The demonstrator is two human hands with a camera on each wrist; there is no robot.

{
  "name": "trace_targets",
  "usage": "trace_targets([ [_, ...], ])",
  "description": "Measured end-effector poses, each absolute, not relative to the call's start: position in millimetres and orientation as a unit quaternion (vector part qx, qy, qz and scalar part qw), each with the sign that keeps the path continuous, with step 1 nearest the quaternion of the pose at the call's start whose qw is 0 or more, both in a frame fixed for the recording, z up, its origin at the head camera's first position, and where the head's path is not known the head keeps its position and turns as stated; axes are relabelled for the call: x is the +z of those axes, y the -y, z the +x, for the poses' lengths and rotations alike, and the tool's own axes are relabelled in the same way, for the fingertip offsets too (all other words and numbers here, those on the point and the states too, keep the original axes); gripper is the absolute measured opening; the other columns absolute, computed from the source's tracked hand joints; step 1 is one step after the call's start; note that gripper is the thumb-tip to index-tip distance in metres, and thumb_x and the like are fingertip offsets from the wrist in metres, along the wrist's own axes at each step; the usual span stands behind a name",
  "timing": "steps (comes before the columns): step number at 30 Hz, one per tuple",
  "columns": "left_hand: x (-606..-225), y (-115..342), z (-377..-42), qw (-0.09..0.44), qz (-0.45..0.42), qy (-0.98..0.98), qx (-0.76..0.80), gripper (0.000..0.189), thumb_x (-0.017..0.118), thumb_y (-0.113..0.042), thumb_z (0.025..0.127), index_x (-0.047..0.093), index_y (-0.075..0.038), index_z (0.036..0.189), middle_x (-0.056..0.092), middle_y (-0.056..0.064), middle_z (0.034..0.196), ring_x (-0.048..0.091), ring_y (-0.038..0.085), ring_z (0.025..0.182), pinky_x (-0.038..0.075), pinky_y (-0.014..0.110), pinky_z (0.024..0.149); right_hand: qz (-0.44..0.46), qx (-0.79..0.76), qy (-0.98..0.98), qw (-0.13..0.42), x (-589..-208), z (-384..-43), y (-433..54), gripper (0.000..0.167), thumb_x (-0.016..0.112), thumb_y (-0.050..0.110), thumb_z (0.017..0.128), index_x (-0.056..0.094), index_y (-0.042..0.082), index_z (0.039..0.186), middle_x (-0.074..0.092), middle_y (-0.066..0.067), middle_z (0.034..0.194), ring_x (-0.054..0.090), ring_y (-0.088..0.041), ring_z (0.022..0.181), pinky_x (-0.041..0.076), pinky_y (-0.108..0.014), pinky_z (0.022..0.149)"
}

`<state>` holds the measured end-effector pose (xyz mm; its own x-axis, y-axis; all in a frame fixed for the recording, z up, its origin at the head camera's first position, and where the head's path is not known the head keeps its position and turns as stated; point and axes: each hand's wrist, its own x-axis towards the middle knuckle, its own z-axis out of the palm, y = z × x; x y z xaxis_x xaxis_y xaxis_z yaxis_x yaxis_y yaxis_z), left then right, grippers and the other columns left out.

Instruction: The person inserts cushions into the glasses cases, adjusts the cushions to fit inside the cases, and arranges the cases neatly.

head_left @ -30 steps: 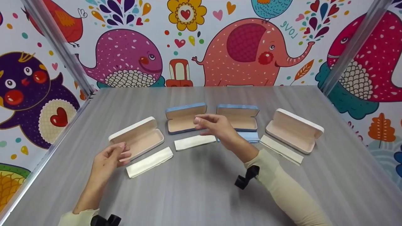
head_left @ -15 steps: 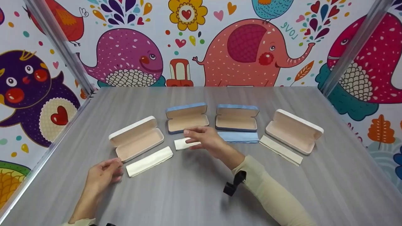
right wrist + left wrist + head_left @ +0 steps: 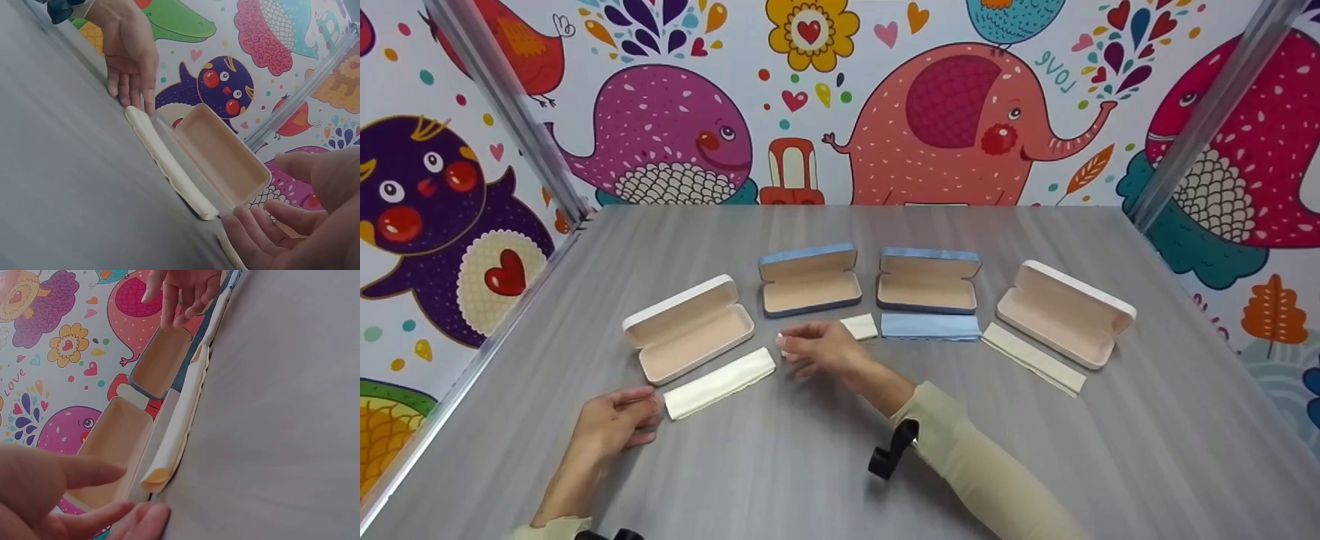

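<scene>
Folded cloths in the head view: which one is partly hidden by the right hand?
The second from the left, a cream cloth near the left blue case. The right hand covers much of it; the other three cloths are fully visible.

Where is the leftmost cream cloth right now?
In the head view, the leftmost cream cloth lies left of centre, just in front of the leftmost white case, between the left hand and the right hand.

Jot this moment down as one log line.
left hand: beside leftmost cloth | right hand: over second cloth from left, contact unclear | four cases: open, behind cloths
</scene>
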<state>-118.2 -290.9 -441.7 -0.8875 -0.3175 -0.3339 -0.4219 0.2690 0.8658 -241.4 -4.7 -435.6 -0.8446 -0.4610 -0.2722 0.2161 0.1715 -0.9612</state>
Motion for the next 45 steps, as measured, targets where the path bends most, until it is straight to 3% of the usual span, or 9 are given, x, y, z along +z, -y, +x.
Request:
trace_targets([
  [13,-441,285,-127,0.073,-0.235,-0.832,0.497,0.048,0.074,-0.021,0.09,0.061,0.009,0.125,0.069,0.01,0.096,0.061,0.013,0.083,0.058,0.025,0.063,-0.074,-0.594,-0.759,0.256,-447,-244,29,0.036,0.077,0.021,0.089,0.068,0.004,0.119,0.072,-0.005,0.102,0.066,-0.012,0.074,0.057,-0.023,0.061],
  [21,-442,282,-130,0.068,-0.23,-0.845,0.478,0.043,0.076,-0.018,0.087,0.065,0.007,0.12,0.071,0.021,0.108,0.062,0.014,0.083,0.056,0.027,0.06,-0.072,-0.565,-0.783,0.252,-449,-248,38,0.032,0.077,0.018,0.089,0.067,0.004,0.115,0.067,-0.004,0.1,0.06,-0.011,0.069,0.051,-0.02,0.054],
  [31,-445,281,-131,0.049,-0.231,-0.856,0.46,0.034,0.076,-0.015,0.085,0.068,0.007,0.11,0.075,0.017,0.098,0.062,0.011,0.074,0.055,0.026,0.055,-0.115,-0.472,-0.851,0.201,-448,-246,51,0.027,0.076,0.017,0.089,0.069,0.004,0.111,0.059,0.002,0.078,0.052,-0.007,0.053,0.041,-0.018,0.043],
  [38,-444,281,-131,0.04,-0.225,-0.86,0.456,0.027,0.076,-0.016,0.086,0.069,0.004,0.102,0.074,0.01,0.089,0.06,0.011,0.073,0.054,0.025,0.054,-0.158,-0.388,-0.898,0.132,-449,-245,54,0.02,0.078,0.018,0.086,0.074,0.008,0.103,0.066,0.002,0.081,0.051,-0.006,0.063,0.039,-0.018,0.054],
  [45,-445,278,-128,0.029,-0.201,-0.872,0.446,0.023,0.074,-0.016,0.087,0.067,0.003,0.098,0.07,0.013,0.091,0.06,0.014,0.072,0.054,0.024,0.056,-0.183,-0.377,-0.903,0.098,-451,-246,53,0.011,0.079,0.013,0.083,0.073,0.007,0.09,0.07,-0.002,0.081,0.05,-0.006,0.064,0.038,-0.018,0.055],
])
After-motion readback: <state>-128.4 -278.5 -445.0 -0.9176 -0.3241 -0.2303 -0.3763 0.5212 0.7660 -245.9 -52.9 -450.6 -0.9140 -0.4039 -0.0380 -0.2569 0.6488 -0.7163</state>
